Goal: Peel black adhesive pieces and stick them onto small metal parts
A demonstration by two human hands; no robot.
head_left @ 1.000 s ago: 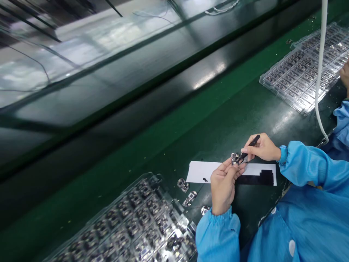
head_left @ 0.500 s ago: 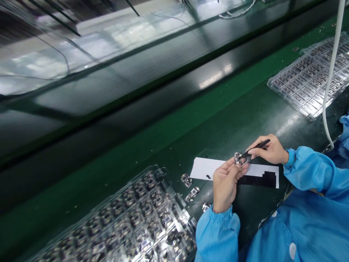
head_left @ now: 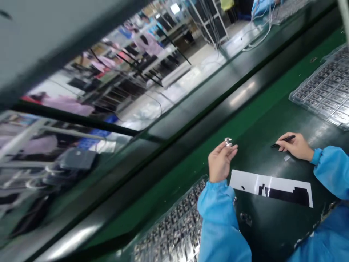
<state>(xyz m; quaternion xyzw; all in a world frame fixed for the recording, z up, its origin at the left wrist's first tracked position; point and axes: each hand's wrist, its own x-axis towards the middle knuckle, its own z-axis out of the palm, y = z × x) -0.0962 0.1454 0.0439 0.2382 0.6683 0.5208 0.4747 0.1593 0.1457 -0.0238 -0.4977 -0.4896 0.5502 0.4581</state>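
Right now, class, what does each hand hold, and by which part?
The left hand pinches a small metal part by its edges at the fingertips. The right hand grips black tweezers near their back end.

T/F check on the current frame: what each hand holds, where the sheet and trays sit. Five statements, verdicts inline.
1. The left hand pinches a small metallic part in its fingers. True.
2. The right hand holds black tweezers. True.
3. The tweezers touch the part. False: the hands are apart, with the tweezers near the belt.
4. The white sheet with black patches lies on the dark work surface between the sleeves. True.
5. Both clear trays are stacked together. False: one tray lies by the left sleeve and another tray at far right.
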